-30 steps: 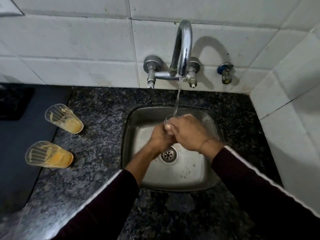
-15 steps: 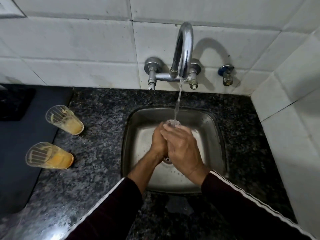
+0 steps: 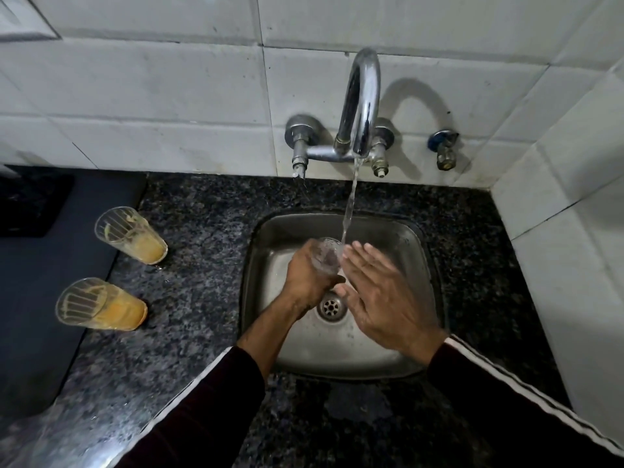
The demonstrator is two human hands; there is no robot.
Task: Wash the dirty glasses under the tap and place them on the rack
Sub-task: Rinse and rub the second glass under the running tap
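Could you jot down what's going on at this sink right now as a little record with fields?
Left hand: grips a clear glass over the steel sink
Right hand: open, fingers straight, beside the glass
Tap: running, stream falling at the glass rim
Waiting: two dirty glasses with orange residue, on the granite counter
Rack: not in view

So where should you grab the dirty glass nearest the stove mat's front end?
Grip the ribbed clear glass with orange residue round its middle, coming from its right side. It stands upright on the speckled granite counter, flaring toward the rim, so fingers wrapped round the narrower lower wall hold best.
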